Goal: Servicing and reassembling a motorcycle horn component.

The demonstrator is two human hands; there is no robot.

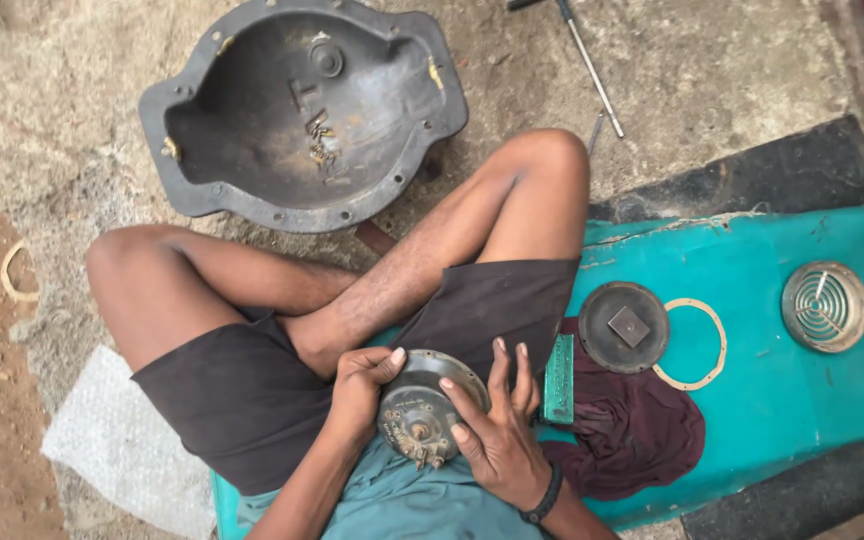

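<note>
I sit cross-legged on the ground, and both hands hold a round, dirty metal part (422, 405) in my lap, over my dark shorts. My left hand (357, 385) grips its left rim with the thumb on top. My right hand (497, 430) cups its right side, fingers spread along the edge. A small cluster of brass-coloured fittings juts from the lower face of the part.
A black disc with a square block (624, 327), a thin ring gasket (697, 345) and a round slotted grille (825, 306) lie on a teal mat (782, 400). A green block (558, 378) and maroon cloth (632, 430) sit beside me. A big dark cast cover (302, 110) and a metal rod (592, 68) lie ahead.
</note>
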